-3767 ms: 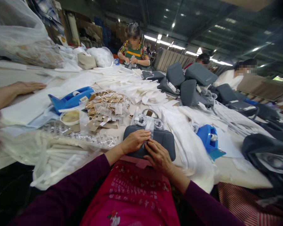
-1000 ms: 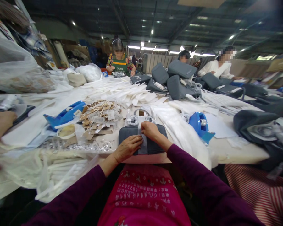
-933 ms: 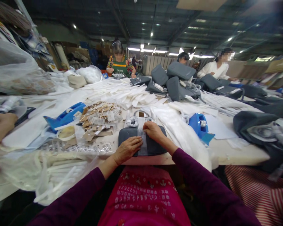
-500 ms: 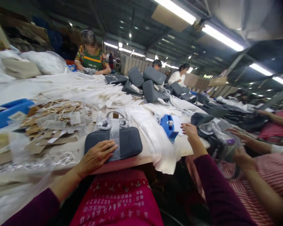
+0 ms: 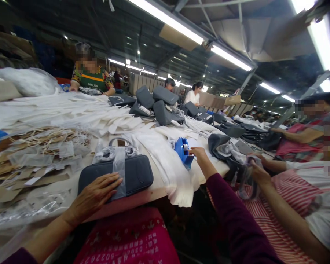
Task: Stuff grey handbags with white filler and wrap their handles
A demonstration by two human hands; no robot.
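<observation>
A dark grey-blue bag [image 5: 139, 172] lies on the table before me, with a translucent strip [image 5: 119, 165] wrapped around its middle. My left hand [image 5: 103, 189] rests flat on its front left part, fingers stretched over the strip's edge. Behind the bag, its handle and a wrapped coiled strap [image 5: 106, 153] stick up. To the right stands a blue tape dispenser [image 5: 181, 152]. My right hand [image 5: 200, 156] touches its front end, fingertips drawn together there; whatever is between them is too small to make out.
White soft sheets [image 5: 156, 157] cover much of the table and hang over its front edge. Tags with strings [image 5: 52, 154] are heaped at left. Grey bags [image 5: 165, 97] are piled behind. At right, a co-worker's hands [image 5: 260, 172] handle clear wrapping near another bag [image 5: 218, 145].
My right hand has gone from open beside the tape dispenser to touching it, fingers closed. The left hand stays on the bag. The view has turned right, showing more of the co-workers there.
</observation>
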